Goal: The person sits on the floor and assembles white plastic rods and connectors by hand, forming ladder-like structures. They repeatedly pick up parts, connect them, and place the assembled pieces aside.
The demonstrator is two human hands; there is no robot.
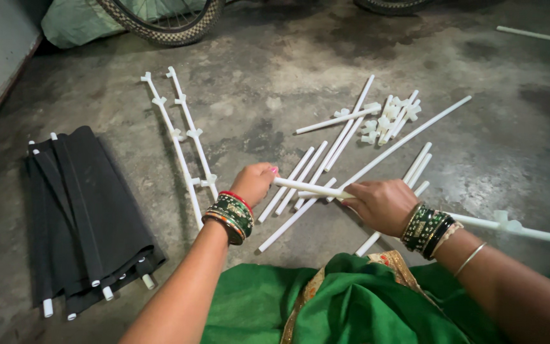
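— What takes up the most room down there?

— The concrete floor (491, 146), grey and stained. Well off to the left of the left hand lies a bundle of black fabric panels (84, 216) rolled on white rods, whose ends poke out toward the person. Far ahead of both hands, a bicycle wheel (160, 22) rests against a pale green sack (77, 22).

— And nearer?

— Just left of the left hand (253, 183), two long white tubes fitted with connectors (183, 150) run away from the person. Ahead of and between the hands, loose white tubes (326, 156) fan out across the floor, and beyond them sits a small heap of white plastic connectors (393, 118).

— What are the hands doing?

— They are apart, each closed on the same short white tube (310, 187). The left hand grips its left end; the right hand (383, 205) lies over its right end, fingers curled onto it. The tube's long axis runs side to side, nearly level, just above the loose pile and close in front of the green garment (345, 299).

— Which hand is nearer?

— Both touch it. I'd judge the left has the firmer clasp. Another tube with a connector (510, 226) passes under the right wrist and out to the right.

— Anything smaller?

— Green and red bangles (230, 216) on both wrists.
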